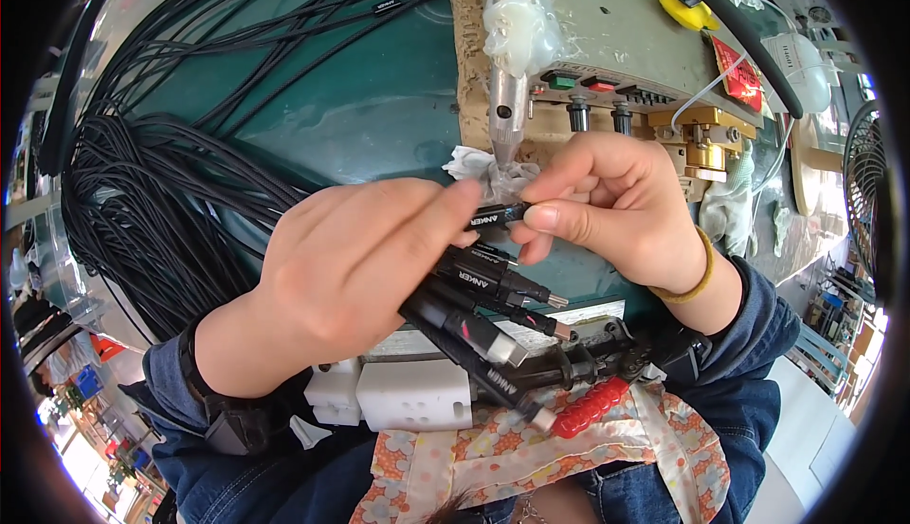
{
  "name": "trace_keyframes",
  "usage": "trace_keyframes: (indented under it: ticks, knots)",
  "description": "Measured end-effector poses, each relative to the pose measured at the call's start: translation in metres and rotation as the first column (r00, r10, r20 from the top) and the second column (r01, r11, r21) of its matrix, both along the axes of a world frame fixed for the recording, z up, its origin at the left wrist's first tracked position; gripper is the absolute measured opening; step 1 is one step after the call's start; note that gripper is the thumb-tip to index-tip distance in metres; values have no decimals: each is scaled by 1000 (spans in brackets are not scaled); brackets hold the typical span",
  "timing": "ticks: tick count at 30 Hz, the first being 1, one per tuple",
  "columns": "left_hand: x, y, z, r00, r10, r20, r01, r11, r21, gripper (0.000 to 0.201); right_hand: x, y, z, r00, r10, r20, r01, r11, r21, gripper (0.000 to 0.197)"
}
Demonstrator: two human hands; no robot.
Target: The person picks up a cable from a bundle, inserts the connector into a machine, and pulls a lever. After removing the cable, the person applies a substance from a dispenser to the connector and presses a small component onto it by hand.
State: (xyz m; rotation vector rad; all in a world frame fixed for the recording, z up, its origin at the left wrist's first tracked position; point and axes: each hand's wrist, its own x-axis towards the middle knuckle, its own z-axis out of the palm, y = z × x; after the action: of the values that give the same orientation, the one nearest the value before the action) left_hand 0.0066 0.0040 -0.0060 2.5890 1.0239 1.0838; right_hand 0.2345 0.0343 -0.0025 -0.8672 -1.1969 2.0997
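My left hand (pixel 346 259) is closed around a bunch of black cables, whose plug ends (pixel 479 273) fan out below its fingers with metal tips showing. One black cable plug (pixel 495 218) lies higher than the others, level between both hands. Thumb and fingers of my right hand (pixel 611 207) pinch the end of that plug; its tip is hidden by them. Just above the plug, a tapered metal nozzle (pixel 507 117) points downward, with whitish hardened material stuck on its shaft. Crumpled clear film or residue (pixel 507 178) sits at the nozzle's tip.
A large heap of black cables (pixel 161 183) covers the left of the green mat (pixel 379 98). Behind the nozzle stands a grey machine box (pixel 616 12) with knobs. A brass-coloured block (pixel 706 135), a white glove (pixel 728 202) and a fan (pixel 860 183) are at the right.
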Motion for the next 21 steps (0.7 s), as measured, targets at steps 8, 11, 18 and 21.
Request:
trace_keyframes:
  ticks: [8, 11, 18, 21]
  knots:
    - [-9, -5, 14, 968, -130, -215, 99, 984, -149, 34, 4, 2, 6, 977, 125, 175, -173, 941, 292, 14]
    - [-5, 0, 11, 975, -141, -174, 114, 981, -155, 35, 3, 10, 11, 961, 109, 253, -260, 657, 708, 17]
    - [-1, 2, 3, 988, -112, -108, 97, 986, -134, 37, 4, 4, 2, 976, 44, 214, -212, 428, 879, 23]
    - [-1, 0, 6, 979, -118, -168, 88, 981, -174, 37, 3, 3, 1, 983, -3, 185, -167, 418, 893, 22]
